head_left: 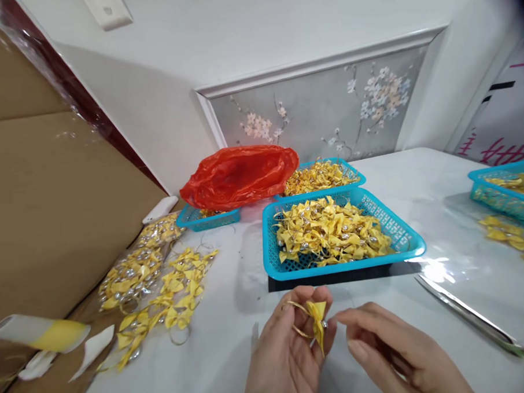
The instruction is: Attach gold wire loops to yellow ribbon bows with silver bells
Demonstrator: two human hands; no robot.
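Observation:
My left hand [286,352] is palm up at the front of the table, its fingers curled around a yellow ribbon bow [317,318]. The bow has a gold-coloured loop of cord and a silver bead at its middle. Close by on the right is my right hand [390,347], thumb and index finger apart with nothing visible between them. Its index fingertip points at the bead; I cannot tell whether it touches. Behind both hands stands a blue plastic basket [334,270] heaped with similar yellow bows [328,231].
Left lie loose bows [179,287] and a bagged pile of bows [135,271], beside a cardboard box [48,188]. A red plastic bag [239,177] and another blue basket [352,175] stand behind. Steel tweezers [471,315] lie right, below a further basket [505,200].

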